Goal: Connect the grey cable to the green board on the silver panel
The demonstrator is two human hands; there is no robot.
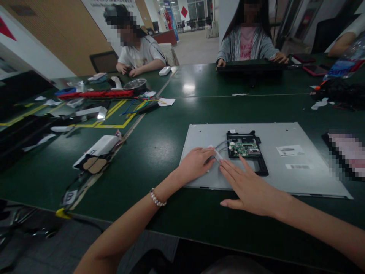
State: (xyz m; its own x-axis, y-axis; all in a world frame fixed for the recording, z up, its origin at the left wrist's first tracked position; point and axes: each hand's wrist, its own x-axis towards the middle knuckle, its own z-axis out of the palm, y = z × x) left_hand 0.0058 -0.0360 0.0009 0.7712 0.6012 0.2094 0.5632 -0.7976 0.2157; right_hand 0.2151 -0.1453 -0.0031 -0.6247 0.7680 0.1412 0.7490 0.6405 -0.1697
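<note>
A flat grey metal panel (196, 135) lies on the green table before me. A black plastic frame (264, 167) rests on it, holding a green circuit board (243, 148); grey cables (221, 145) run from the board's left side. My left hand (196, 161) lies on the panel, its fingertips at a short strip of clear tape (218, 155) by the cables and its thumb apart. From the other side, my right hand (246, 186) reaches with fingers stretched out, their tips touching the strip's lower end and the thumb spread. What lies beneath the left fingers is partly hidden.
To the left lies a white-wrapped pack (104, 146) with a cable. Coloured wires (142, 104) and a red strip (99, 94) are farther back. A blurred phone-like object (349, 154) sits at right. Across the table, one person holds a dark panel (252, 66); another sits left.
</note>
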